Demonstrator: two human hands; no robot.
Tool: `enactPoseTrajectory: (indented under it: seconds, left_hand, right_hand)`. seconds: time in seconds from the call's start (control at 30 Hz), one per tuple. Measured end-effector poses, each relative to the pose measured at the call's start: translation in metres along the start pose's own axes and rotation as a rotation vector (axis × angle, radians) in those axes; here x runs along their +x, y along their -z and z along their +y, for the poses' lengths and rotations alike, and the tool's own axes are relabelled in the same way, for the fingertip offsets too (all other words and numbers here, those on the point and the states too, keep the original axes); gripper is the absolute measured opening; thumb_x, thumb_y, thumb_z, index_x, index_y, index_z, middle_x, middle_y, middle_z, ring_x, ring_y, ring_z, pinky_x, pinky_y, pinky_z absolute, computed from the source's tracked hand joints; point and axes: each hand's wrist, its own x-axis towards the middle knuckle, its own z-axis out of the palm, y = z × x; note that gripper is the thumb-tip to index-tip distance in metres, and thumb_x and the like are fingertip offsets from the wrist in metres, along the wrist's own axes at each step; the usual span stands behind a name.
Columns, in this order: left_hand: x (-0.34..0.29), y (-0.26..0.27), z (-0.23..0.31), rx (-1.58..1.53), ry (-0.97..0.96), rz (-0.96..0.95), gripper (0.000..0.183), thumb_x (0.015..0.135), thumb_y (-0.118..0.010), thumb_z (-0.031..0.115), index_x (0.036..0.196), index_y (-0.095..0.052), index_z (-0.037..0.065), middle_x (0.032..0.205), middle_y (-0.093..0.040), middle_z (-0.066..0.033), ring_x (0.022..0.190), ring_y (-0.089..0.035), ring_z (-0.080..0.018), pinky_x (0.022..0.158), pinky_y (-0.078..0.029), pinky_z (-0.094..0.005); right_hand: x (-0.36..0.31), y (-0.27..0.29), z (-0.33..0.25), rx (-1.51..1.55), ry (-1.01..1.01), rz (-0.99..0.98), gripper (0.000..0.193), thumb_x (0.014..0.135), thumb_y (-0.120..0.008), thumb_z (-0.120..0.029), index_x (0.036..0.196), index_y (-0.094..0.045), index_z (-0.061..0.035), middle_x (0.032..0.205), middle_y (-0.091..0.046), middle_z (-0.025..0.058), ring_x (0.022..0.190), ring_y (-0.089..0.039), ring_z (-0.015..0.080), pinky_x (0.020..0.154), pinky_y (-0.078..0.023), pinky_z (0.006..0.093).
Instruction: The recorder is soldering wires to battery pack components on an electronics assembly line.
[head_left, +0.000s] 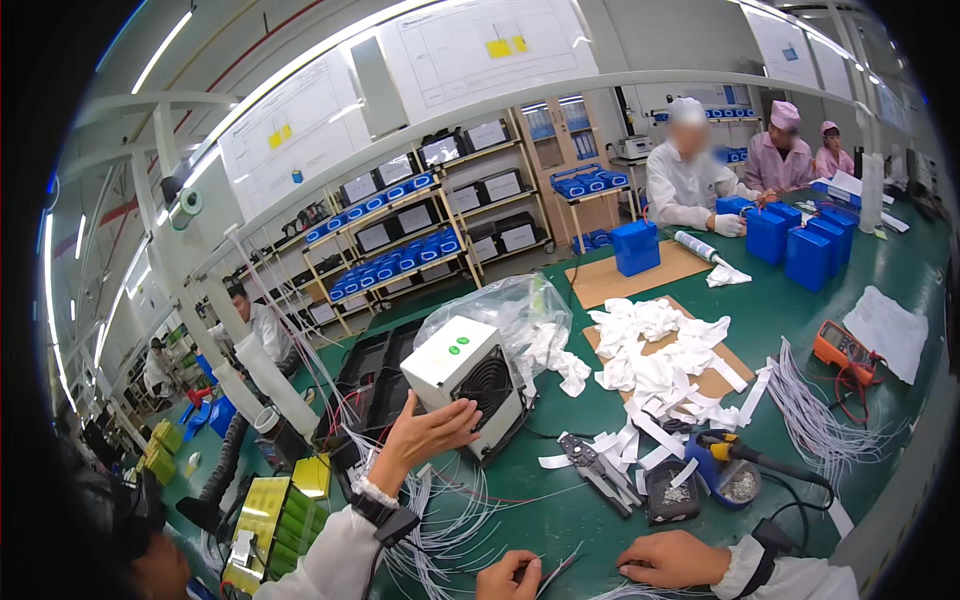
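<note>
At the lower edge, my left hand (510, 577) is curled with thumb and fingers together; whatever they grip is hidden. Thin wires (562, 568) stick up just right of it. My right hand (672, 558) rests on the table farther right, its fingers bent and closed, fingertips out of sight. More white wires lie by it along the lower edge. A co-worker's hand (432, 436), reaching in from the left, touches a white box with a black fan grille (470, 385). Loose white wires (440, 525) spread between that arm and my left hand.
Wire strippers (592, 465), a small black tray (672, 492) and a soldering iron in its stand (735, 470) lie ahead. Beyond are white cloth strips (660, 345), a wire bundle (805, 405) and an orange multimeter (845, 347). A green battery pack (270, 530) stands left.
</note>
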Motion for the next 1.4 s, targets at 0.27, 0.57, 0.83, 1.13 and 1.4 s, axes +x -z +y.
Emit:
enactPoseTrajectory:
  seconds: [0.27, 0.57, 0.83, 1.13, 1.4]
  left_hand:
    - [-0.001, -0.008, -0.012, 0.008, 0.066, 0.009, 0.010, 0.095, -0.069, 0.011, 0.098, -0.069, 0.001, 0.077, -0.068, -0.0141, 0.066, -0.068, -0.0206, 0.063, -0.052, -0.0322]
    - [-0.011, -0.011, -0.022, -0.033, 0.047, 0.016, 0.009, 0.093, -0.070, 0.009, 0.098, -0.069, 0.001, 0.074, -0.066, -0.0144, 0.063, -0.066, -0.0236, 0.062, -0.051, -0.0336]
    - [-0.002, 0.001, -0.016, -0.085, 0.037, 0.093, 0.007, 0.088, -0.073, 0.006, 0.089, -0.069, 0.001, 0.067, -0.065, -0.0082, 0.054, -0.061, -0.0136, 0.053, -0.047, -0.0274]
    - [0.001, 0.024, 0.000, 0.059, -0.112, 0.084, 0.004, 0.090, -0.067, 0.001, 0.092, -0.065, -0.002, 0.071, -0.065, -0.0071, 0.058, -0.062, -0.0131, 0.056, -0.047, -0.0254]
    - [-0.005, 0.037, -0.007, -0.002, -0.031, 0.263, 0.002, 0.097, -0.058, -0.001, 0.098, -0.058, -0.003, 0.075, -0.064, -0.0071, 0.066, -0.062, -0.0116, 0.061, -0.047, -0.0230]
  right_hand:
    - [0.002, 0.002, 0.000, 0.014, 0.025, 0.014, 0.024, 0.100, -0.063, -0.029, 0.109, -0.073, -0.0096, 0.090, -0.069, 0.0098, 0.082, -0.068, 0.0302, 0.072, -0.055, 0.0390]
    - [-0.005, 0.002, -0.010, 0.005, 0.004, 0.003, 0.024, 0.100, -0.063, -0.029, 0.107, -0.073, -0.0092, 0.088, -0.067, 0.0100, 0.083, -0.068, 0.0302, 0.072, -0.054, 0.0394]
    - [0.003, 0.014, -0.016, 0.122, -0.065, 0.103, 0.020, 0.099, -0.065, -0.019, 0.111, -0.071, -0.0046, 0.084, -0.070, 0.0143, 0.073, -0.068, 0.0306, 0.065, -0.054, 0.0382]
    - [-0.002, 0.024, -0.013, 0.131, -0.088, 0.059, 0.021, 0.100, -0.064, -0.023, 0.106, -0.071, -0.0047, 0.094, -0.071, 0.0115, 0.085, -0.070, 0.0315, 0.075, -0.055, 0.0388]
    - [-0.006, 0.013, -0.003, 0.091, -0.014, 0.056, 0.018, 0.096, -0.066, -0.018, 0.108, -0.070, -0.0052, 0.095, -0.070, 0.0110, 0.086, -0.069, 0.0325, 0.076, -0.055, 0.0408]
